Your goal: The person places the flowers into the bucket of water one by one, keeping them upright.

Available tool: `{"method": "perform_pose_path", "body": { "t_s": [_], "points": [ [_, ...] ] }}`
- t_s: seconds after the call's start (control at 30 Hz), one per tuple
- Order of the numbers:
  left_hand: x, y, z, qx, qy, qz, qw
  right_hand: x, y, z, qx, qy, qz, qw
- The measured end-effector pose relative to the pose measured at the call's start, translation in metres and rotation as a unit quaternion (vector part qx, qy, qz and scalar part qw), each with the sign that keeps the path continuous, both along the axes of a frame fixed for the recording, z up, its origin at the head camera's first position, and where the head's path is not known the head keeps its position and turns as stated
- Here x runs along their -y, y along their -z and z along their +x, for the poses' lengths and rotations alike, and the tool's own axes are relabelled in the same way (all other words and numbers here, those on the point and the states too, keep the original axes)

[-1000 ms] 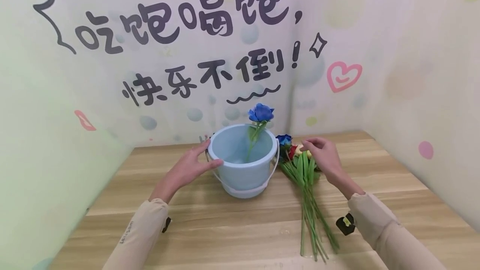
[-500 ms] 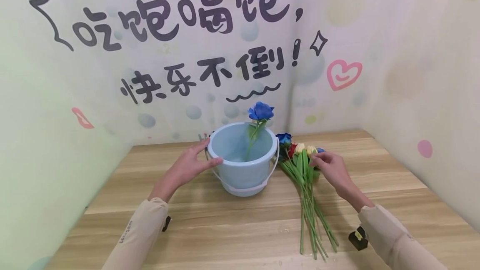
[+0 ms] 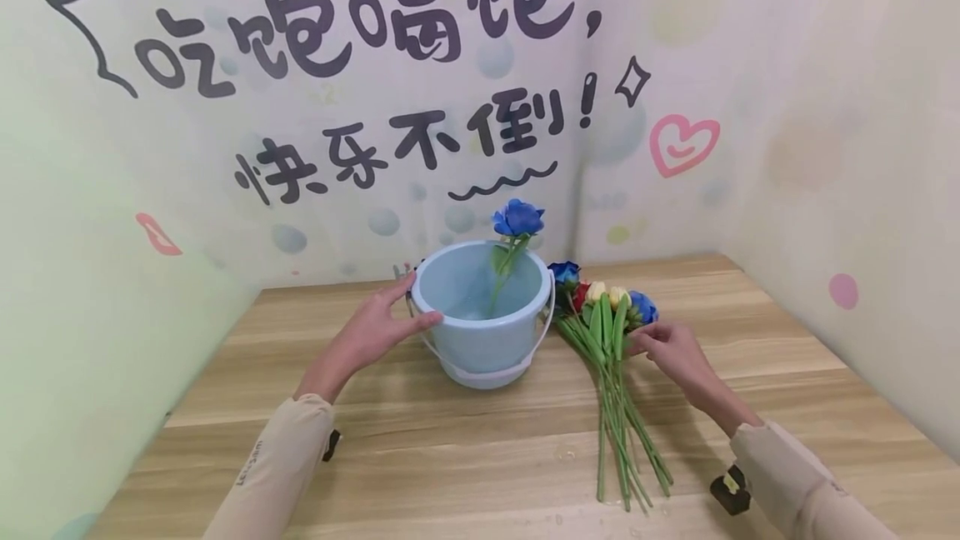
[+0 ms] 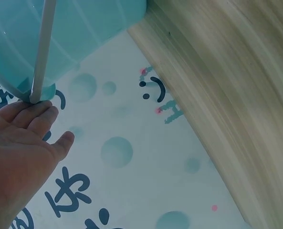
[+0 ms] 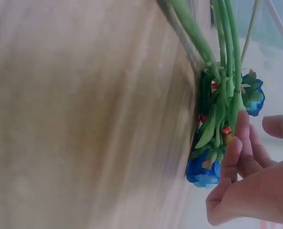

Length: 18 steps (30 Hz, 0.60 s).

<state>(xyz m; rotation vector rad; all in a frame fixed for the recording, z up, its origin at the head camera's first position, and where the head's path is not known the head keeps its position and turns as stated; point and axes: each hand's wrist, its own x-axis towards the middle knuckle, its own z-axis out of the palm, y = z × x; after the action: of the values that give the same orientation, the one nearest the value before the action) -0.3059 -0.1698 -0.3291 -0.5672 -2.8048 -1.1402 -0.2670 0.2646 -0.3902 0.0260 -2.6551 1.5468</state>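
A pale blue bucket [image 3: 486,348] with a white handle stands upright on the wooden table. One blue flower [image 3: 517,218] leans inside it, its bloom above the rim. My left hand [image 3: 371,330] rests against the bucket's left side, thumb at the front rim and fingertips by the handle joint [image 4: 34,98]. Right of the bucket lies a bunch of flowers [image 3: 611,373] with blue, red and cream blooms and long green stems towards me. My right hand [image 3: 678,357] is at the bunch's right side, beneath a blue bloom [image 3: 643,307], thumb apart from the fingers [image 5: 241,152].
The wooden table [image 3: 465,457] meets a printed wall [image 3: 337,232] close behind the bucket, and side walls flank it. Small wet-looking spots [image 3: 566,452] dot the tabletop left of the stems. Black devices hang near both wrists.
My right hand has moved down and to the right, from over the cream blooms to below the right-hand blue bloom, which now shows. The left hand stays at the bucket.
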Motion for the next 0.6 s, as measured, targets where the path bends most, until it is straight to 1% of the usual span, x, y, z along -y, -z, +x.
{"method": "perform_pose_path", "body": {
  "t_s": [0.17,0.33,0.6],
  "points": [
    [0.000,-0.001,0.001,0.005,-0.006,-0.001,1.0000,-0.003,0.004,0.005,0.029,-0.025,-0.001,0.999],
    [0.000,0.000,0.000,0.006,-0.005,0.004,1.0000,-0.005,0.007,0.008,0.033,-0.050,-0.016,0.998],
    [-0.001,0.001,0.000,0.007,-0.004,0.002,1.0000,-0.005,0.013,0.010,0.057,-0.068,-0.026,0.996]
  ]
}}
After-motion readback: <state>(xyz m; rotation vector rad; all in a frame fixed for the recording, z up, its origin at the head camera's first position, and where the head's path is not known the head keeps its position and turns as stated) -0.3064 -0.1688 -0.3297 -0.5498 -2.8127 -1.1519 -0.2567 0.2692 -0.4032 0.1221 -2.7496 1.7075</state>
